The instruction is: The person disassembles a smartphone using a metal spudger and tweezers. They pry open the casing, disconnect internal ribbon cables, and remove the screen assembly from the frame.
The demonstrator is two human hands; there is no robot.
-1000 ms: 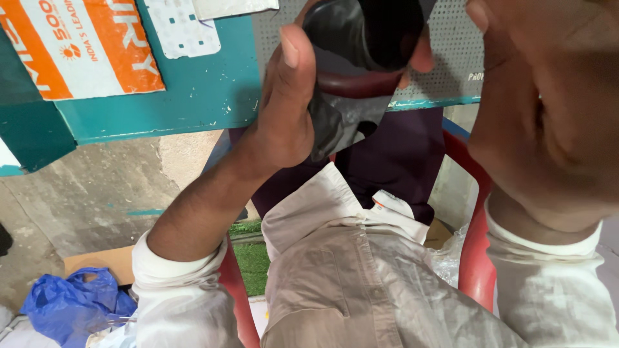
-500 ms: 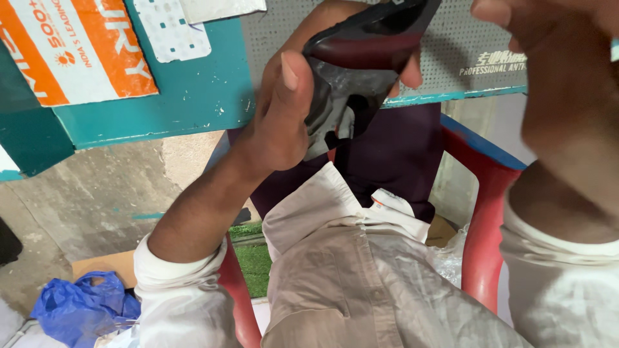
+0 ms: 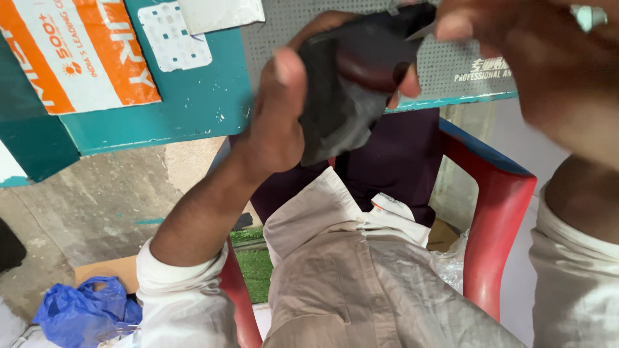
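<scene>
A teal bench (image 3: 193, 109) runs across the top of the view, above a bare concrete floor (image 3: 97, 200). On the bench near its front edge lie one orange-and-white printed packet (image 3: 77, 58), one pale blister sheet (image 3: 173, 35) and one grey perforated mat (image 3: 464, 58) toward the right. The person sits in one red plastic chair (image 3: 493, 225). One blue plastic bag (image 3: 84, 312) lies on the floor at lower left, beside a flat piece of cardboard (image 3: 106, 270).

Two hands are in view, holding one dark phone-like slab (image 3: 351, 103) up in the air in front of the bench edge. The left hand (image 3: 277, 122) clasps the slab: thumb up along its left side, the other fingers wrapped behind, one fingertip (image 3: 407, 82) showing at its right edge. The right hand (image 3: 548, 71), wearing one ring (image 3: 590, 16), is blurred; its fingertips meet the slab's upper right corner, pinched on it, though the exact grip cannot be told.
</scene>
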